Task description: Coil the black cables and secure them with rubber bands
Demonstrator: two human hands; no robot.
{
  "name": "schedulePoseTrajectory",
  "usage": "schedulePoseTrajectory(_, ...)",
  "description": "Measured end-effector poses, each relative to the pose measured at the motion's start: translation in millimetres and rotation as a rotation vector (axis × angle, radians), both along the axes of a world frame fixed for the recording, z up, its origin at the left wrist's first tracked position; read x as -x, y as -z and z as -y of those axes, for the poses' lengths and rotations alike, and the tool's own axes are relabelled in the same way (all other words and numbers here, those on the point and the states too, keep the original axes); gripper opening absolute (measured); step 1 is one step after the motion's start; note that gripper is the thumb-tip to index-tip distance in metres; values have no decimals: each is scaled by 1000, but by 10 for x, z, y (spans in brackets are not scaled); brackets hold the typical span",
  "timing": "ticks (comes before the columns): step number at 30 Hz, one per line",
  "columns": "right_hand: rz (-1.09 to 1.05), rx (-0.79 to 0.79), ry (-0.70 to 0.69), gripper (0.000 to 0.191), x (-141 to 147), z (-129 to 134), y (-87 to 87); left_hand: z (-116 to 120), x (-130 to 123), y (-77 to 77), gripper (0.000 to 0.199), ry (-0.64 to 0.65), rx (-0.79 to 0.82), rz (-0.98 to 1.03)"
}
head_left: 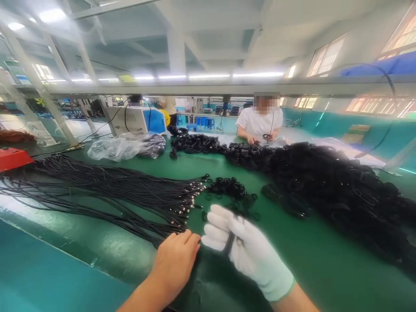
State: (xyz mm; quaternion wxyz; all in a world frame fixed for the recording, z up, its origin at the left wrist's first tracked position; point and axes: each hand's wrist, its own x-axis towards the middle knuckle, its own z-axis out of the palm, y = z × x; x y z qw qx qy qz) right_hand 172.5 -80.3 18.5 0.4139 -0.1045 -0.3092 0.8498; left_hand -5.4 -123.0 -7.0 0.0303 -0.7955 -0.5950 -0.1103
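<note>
My right hand, in a white glove, is closed around a short dark length of black cable, with a small metal connector showing by the palm; motion blurs it. Close to its left, my bare left hand has its fingers curled together, and whatever lies inside them is hidden. Just beyond the left hand lie many long black cables, spread side by side, their metal plug ends pointing right. Past my right hand sits a small heap of black rings, several of them loose on the green table.
A large mound of coiled black cables covers the right side and back. Clear plastic bags lie at the back left near a white-and-blue machine. A red object stands far left. Across the table, a person handles cables.
</note>
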Motion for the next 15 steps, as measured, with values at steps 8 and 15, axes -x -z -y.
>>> schedulePoseTrajectory(8,272,35,-18,38,47,110,175,161,-159,-256,13,285,-74,-7)
schedulePoseTrajectory(15,138,37,-558,42,140,319,294,-4,212,-558,9,309,247,394)
